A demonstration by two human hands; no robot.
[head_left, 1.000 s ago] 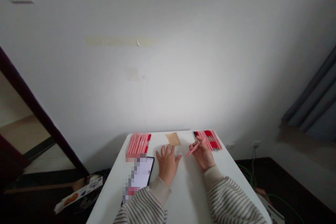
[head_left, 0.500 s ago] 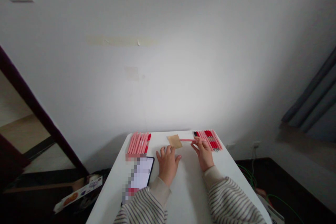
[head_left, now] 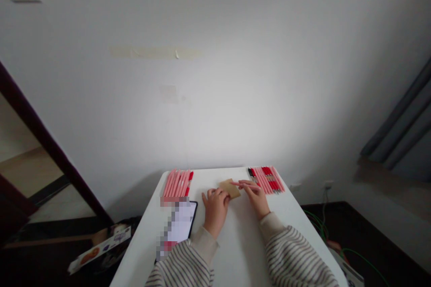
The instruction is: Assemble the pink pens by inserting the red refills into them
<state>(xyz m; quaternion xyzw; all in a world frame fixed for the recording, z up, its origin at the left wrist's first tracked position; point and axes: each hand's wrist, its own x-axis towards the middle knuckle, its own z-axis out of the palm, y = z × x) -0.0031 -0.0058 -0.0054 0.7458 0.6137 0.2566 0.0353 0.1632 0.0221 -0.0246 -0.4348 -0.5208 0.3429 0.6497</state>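
Note:
A small kraft-brown card (head_left: 230,189) lies on the white table (head_left: 235,246), now between my hands. My left hand (head_left: 215,210) is at the card's left corner, with its thumb and fingertips against the card. My right hand (head_left: 256,199) reaches in from the right, its fingers stretched toward the card's top edge. A thin pink pen (head_left: 245,184) seems to lie along those fingers, with its tip over the card. The pen is hard to tell apart from the fingers.
Two rows of pink and red pens lie at the table's far edge, one (head_left: 177,184) on the left and one (head_left: 267,180) on the right. A tablet (head_left: 180,226) with a blurred screen lies at left. Beyond the table's edges are a floor box (head_left: 99,246) and green cables (head_left: 357,260).
The card has shifted toward me and to the right, and has turned slightly. My right hand has moved left with the pen, which has swung from pointing down-left to lying nearly level.

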